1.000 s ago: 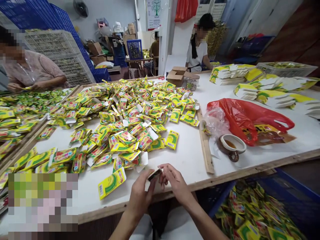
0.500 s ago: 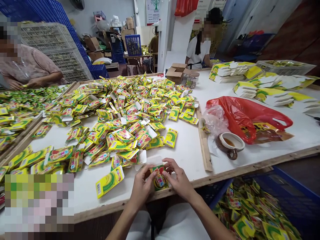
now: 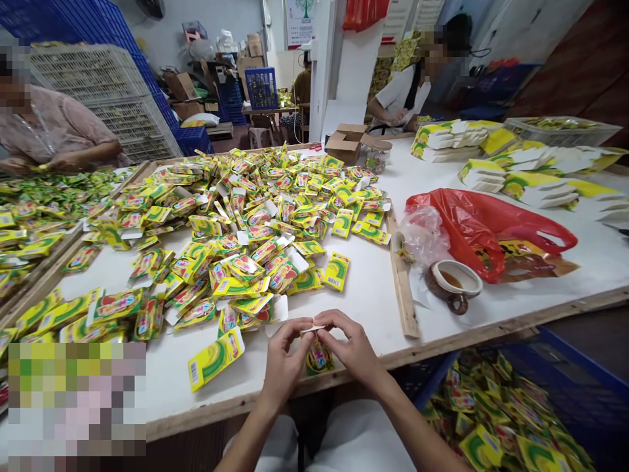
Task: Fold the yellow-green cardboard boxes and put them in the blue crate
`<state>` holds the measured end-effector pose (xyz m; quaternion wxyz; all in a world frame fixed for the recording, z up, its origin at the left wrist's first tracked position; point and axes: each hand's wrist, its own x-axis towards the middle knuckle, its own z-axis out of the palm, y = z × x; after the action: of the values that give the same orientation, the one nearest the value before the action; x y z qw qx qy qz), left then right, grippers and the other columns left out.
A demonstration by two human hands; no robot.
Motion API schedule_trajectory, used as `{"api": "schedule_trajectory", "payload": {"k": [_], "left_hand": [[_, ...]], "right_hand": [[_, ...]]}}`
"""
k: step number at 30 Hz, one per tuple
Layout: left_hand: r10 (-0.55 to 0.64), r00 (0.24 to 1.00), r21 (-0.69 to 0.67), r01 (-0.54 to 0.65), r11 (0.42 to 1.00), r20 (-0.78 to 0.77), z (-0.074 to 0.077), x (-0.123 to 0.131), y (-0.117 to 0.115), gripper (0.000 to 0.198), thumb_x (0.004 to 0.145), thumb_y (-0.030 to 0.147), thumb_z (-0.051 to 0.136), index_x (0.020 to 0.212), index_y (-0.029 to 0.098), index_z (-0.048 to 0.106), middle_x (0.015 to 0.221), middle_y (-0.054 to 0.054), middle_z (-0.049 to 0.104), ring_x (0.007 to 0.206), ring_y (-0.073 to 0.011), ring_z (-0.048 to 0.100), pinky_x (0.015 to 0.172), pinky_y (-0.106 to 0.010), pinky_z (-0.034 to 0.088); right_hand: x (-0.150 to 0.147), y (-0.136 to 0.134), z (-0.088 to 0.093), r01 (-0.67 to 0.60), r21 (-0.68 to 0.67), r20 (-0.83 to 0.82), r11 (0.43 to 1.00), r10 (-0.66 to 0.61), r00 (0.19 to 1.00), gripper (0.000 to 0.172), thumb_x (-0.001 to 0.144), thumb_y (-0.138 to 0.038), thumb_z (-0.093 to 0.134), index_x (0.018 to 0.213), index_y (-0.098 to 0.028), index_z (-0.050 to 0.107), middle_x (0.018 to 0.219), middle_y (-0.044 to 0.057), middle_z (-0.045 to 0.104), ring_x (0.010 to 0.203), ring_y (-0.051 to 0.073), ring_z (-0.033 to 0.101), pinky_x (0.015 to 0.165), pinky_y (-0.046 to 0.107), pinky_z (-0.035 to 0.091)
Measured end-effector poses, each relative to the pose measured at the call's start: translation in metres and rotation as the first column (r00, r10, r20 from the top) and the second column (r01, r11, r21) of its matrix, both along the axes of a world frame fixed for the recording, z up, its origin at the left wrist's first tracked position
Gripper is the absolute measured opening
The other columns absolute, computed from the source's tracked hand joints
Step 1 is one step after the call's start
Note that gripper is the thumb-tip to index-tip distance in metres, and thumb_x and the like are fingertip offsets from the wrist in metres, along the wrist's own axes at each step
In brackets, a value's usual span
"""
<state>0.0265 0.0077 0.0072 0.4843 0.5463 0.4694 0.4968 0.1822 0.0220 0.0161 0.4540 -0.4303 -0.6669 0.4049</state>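
A small yellow-green box stands at the table's front edge between my hands, its white flap pinched at the top. My left hand holds the flap from the left with thumb and fingers. From the right, my right hand grips the same flap, fingertips close to those of the left. Many similar boxes lie in a pile beyond, several with white flaps open. One loose box lies left of my left hand, and another lies face up beyond my right hand.
Right of a wooden strip are a cup of brown liquid, a red plastic bag and flat carton stacks. A blue crate of packets is below right. People sit at left and back right.
My fingertips have come together over the top of the box, where the white flap is now folded. The person at back right has leaned to the right.
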Motion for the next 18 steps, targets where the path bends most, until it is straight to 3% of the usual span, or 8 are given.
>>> {"api": "schedule_trajectory", "payload": {"k": [5, 11, 15, 18], "left_hand": [[0.068, 0.997, -0.037, -0.069, 0.997, -0.034, 0.007, 0.003, 0.000, 0.014, 0.082, 0.027, 0.060, 0.088, 0.017, 0.066, 0.092, -0.007, 0.069, 0.088, -0.0198, 0.063, 0.081, -0.030, 0.048], [0.051, 0.997, -0.072, -0.055, 0.996, -0.058, 0.008, 0.004, 0.007, 0.016, 0.083, 0.029, 0.058, 0.088, 0.016, 0.066, 0.084, -0.006, 0.068, 0.077, -0.0174, 0.062, 0.070, -0.027, 0.048], [0.030, 0.995, -0.006, -0.030, 1.000, -0.093, 0.004, 0.002, 0.002, 0.017, 0.084, 0.027, 0.056, 0.091, 0.018, 0.068, 0.092, -0.007, 0.068, 0.088, -0.0199, 0.062, 0.079, -0.031, 0.049], [0.004, 0.979, 0.080, 0.012, 0.997, -0.202, 0.004, -0.001, -0.010, 0.020, 0.086, 0.024, 0.054, 0.101, 0.021, 0.067, 0.104, -0.008, 0.066, 0.100, -0.0213, 0.060, 0.088, -0.034, 0.048]], "right_hand": [[-0.004, -0.001, 0.006, 0.082, -0.035, 0.030, 0.996, -0.081, 0.996, 0.009, 0.084, -0.020, 0.056, 0.084, -0.018, 0.066, 0.084, 0.004, 0.065, 0.081, 0.018, 0.060, 0.074, 0.029, 0.048], [-0.002, 0.005, 0.006, 0.120, -0.101, 0.060, 0.988, -0.115, 0.992, 0.010, 0.085, -0.022, 0.055, 0.083, -0.017, 0.064, 0.077, 0.002, 0.065, 0.070, 0.016, 0.059, 0.067, 0.027, 0.047], [-0.006, -0.001, -0.003, 0.050, -0.142, -0.007, 0.989, -0.052, 0.999, 0.012, 0.086, -0.025, 0.055, 0.088, -0.018, 0.064, 0.085, 0.003, 0.067, 0.081, 0.018, 0.063, 0.074, 0.028, 0.049], [-0.008, -0.008, -0.003, 0.029, -0.161, -0.030, 0.986, -0.034, 0.999, 0.013, 0.086, -0.026, 0.054, 0.091, -0.019, 0.065, 0.087, 0.004, 0.068, 0.084, 0.019, 0.064, 0.076, 0.029, 0.050]]}}
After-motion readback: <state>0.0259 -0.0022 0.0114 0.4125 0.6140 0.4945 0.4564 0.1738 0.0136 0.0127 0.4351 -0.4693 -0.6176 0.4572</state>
